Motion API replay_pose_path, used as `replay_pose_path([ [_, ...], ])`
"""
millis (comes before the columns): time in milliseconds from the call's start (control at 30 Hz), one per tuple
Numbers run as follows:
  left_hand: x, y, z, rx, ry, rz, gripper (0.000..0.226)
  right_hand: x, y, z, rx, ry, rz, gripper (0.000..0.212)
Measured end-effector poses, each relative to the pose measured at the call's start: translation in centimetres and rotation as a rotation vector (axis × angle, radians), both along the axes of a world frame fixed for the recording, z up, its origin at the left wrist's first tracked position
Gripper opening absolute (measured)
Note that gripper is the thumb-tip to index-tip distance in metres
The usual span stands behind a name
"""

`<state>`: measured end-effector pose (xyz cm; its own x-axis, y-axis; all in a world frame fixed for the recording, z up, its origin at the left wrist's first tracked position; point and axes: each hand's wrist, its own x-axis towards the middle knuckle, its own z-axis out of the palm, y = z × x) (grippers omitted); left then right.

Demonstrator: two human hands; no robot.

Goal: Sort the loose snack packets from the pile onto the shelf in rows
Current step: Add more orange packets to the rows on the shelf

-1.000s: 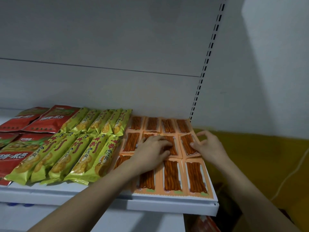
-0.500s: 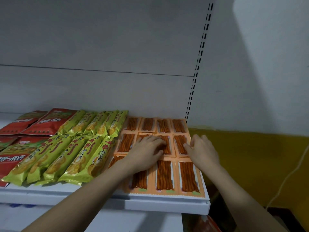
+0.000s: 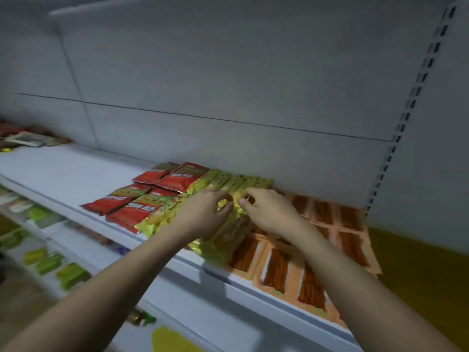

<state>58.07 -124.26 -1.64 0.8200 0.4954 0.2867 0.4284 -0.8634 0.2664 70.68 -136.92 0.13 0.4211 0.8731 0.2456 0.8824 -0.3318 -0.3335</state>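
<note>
On the white shelf [image 3: 63,171] lie rows of snack packets: red packets [image 3: 142,196] on the left, yellow-green packets [image 3: 228,184] in the middle, orange packets [image 3: 350,240] on the right. My left hand [image 3: 203,214] rests on the yellow-green packets, fingers curled. My right hand [image 3: 269,212] is beside it, fingertips pinched at the top of a yellow-green packet. Both hands hide the packets beneath them. The image is blurred, so the exact grip is unclear.
A loose pile of mixed packets [image 3: 28,138] lies at the shelf's far left end. Lower shelves [image 3: 48,260] on the left hold green and yellow packets. A slotted upright [image 3: 403,118] bounds the shelf on the right, with a yellow wall [image 3: 418,262] beyond.
Both hands have left the orange packets and shifted left onto the yellow-green ones. The view has swung left and tilted, showing more of the shelf.
</note>
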Motion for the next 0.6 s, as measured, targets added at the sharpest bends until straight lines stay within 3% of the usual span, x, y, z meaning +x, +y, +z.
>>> replay_pose_path([
  [233,-12.9,7.6,1.4,0.001,-0.004,0.341,0.038,-10.6,11.0,1.8,-0.02,-0.088,0.272,0.04],
  [433,-26.6,15.4,1.7,-0.009,0.122,0.52,0.043,-21.4,20.9,1.9,-0.057,-0.098,0.437,0.038],
  [600,-37.7,22.7,3.6,-0.058,0.105,0.621,0.042,-31.5,30.7,2.1,-0.149,-0.08,0.511,0.039],
])
